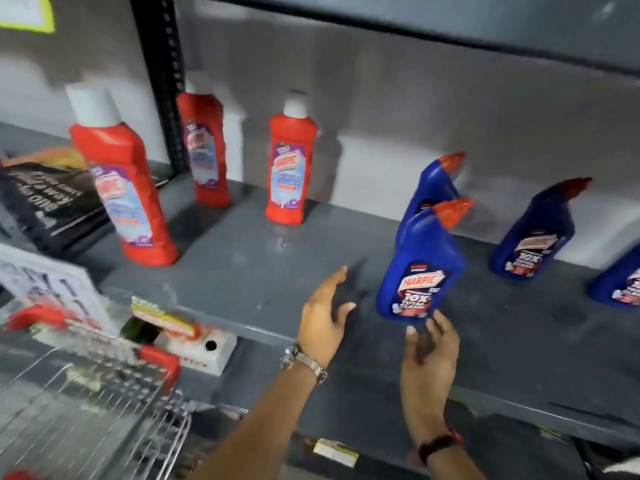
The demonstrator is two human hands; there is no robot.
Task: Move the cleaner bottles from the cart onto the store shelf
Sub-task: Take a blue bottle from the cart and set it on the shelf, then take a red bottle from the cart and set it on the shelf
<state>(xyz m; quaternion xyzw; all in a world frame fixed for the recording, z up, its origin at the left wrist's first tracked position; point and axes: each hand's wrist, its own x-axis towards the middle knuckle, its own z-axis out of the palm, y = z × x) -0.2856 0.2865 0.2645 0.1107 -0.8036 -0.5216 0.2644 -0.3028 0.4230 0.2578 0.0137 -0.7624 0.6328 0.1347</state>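
A blue cleaner bottle [420, 265] with a red angled cap stands upright near the front of the grey shelf [242, 258]. My right hand [431, 355] is just below it, fingers spread, fingertips at the bottle's base. My left hand [323, 313] hovers open over the shelf to the left of that bottle, not touching it. Another blue bottle [434, 183] stands behind it, and two more [535, 233] [620, 282] stand to the right. Three red bottles with white caps [126, 188] [206, 150] [292, 164] stand on the shelf's left part.
The wire cart [86, 393] with red corner pieces is at the lower left. A black perforated upright [162, 74] splits the shelving. Dark packets [48, 199] lie on the neighbouring shelf at left. A higher shelf board [450, 26] hangs overhead.
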